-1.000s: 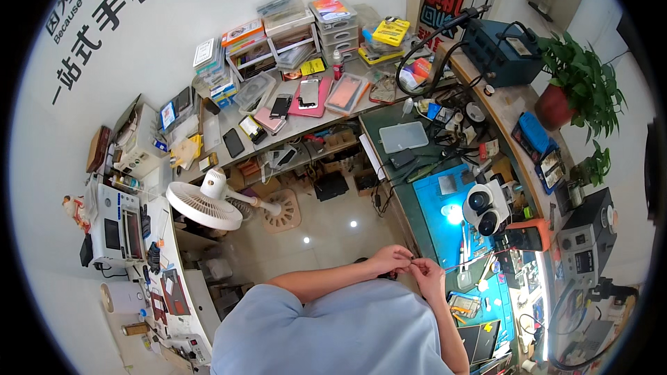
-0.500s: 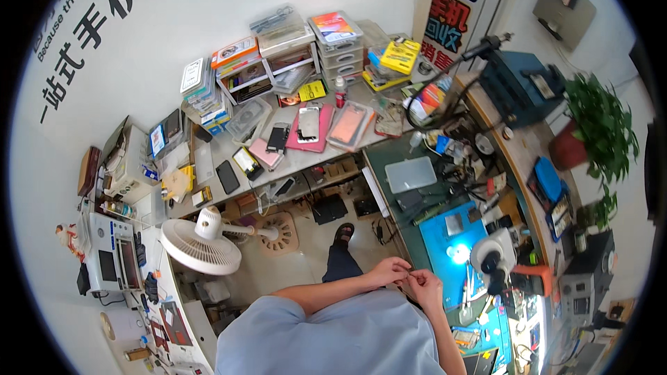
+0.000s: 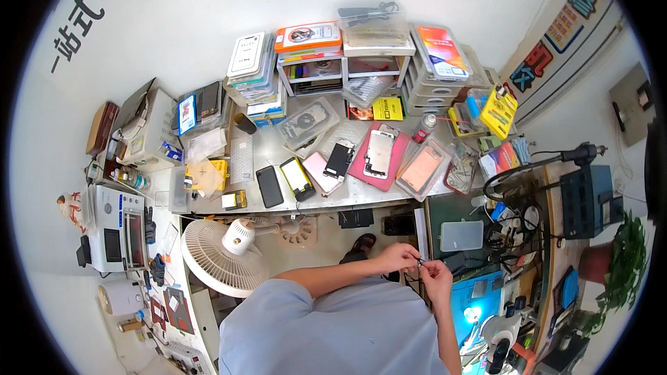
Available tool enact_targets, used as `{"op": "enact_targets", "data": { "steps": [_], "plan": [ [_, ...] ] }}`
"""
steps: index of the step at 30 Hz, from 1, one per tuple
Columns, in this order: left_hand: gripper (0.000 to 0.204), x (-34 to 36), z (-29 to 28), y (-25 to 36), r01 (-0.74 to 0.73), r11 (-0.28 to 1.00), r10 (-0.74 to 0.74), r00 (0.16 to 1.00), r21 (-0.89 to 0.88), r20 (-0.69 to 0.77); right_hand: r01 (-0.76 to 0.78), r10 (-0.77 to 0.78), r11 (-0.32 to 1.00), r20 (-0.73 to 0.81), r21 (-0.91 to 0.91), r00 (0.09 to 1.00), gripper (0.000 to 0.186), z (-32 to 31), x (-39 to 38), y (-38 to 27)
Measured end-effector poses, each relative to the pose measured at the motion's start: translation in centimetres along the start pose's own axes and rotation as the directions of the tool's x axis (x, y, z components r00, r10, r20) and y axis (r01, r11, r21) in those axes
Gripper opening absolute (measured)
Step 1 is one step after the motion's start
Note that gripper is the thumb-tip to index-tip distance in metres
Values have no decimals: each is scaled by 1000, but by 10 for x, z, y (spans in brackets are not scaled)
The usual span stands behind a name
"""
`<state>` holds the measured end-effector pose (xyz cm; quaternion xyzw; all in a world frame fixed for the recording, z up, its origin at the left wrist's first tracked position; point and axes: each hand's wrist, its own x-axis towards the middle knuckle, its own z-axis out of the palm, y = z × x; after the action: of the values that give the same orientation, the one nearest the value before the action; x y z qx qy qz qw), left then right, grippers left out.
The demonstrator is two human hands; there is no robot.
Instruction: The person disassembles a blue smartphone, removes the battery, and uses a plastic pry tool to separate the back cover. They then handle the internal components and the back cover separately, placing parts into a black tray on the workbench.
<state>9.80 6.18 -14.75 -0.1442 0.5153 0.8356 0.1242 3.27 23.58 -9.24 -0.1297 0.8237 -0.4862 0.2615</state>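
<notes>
Just in front of my body, my left hand (image 3: 399, 258) and my right hand (image 3: 435, 280) meet with fingertips pinched together. Between them shows a small, thin dark piece (image 3: 420, 262), too small to name. Beyond the hands, on the green bench top, lies a clear plastic case (image 3: 461, 236). To the right of my right hand is a blue work mat (image 3: 479, 290), lit by a bright lamp (image 3: 472, 314). A microscope (image 3: 501, 333) stands beside the mat.
A white fan (image 3: 226, 253) stands at my left, near my arm. Across the far bench lie a black phone (image 3: 269, 187), a white phone screen (image 3: 381, 153) and a clear case with an orange-pink panel (image 3: 422, 169). Cables (image 3: 531, 219) crowd the right bench.
The view has turned left, so the benches sit further right and lower in the picture. My hands stay together at the fingertips, with the dark piece now showing between them.
</notes>
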Motion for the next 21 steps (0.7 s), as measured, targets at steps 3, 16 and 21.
{"op": "enact_targets", "data": {
  "steps": [3, 16, 21],
  "plan": [
    [22, 0, -31, 10, 12, 999, -12, 1000, 51, -14, -5, 5, 1000, 13, -10, 1000, 10, 2, 18, -10],
    [36, 19, -208, 203, -400, 883, 443, 534, 247, -720, -107, 107, 993, 15, 51, 994, 12, -1, 55, -15],
    [34, 19, -314, 290, -630, 754, 501, 370, 185, -782, -149, 148, 984, 21, 101, 989, 11, -1, 64, -20]
  ]
}}
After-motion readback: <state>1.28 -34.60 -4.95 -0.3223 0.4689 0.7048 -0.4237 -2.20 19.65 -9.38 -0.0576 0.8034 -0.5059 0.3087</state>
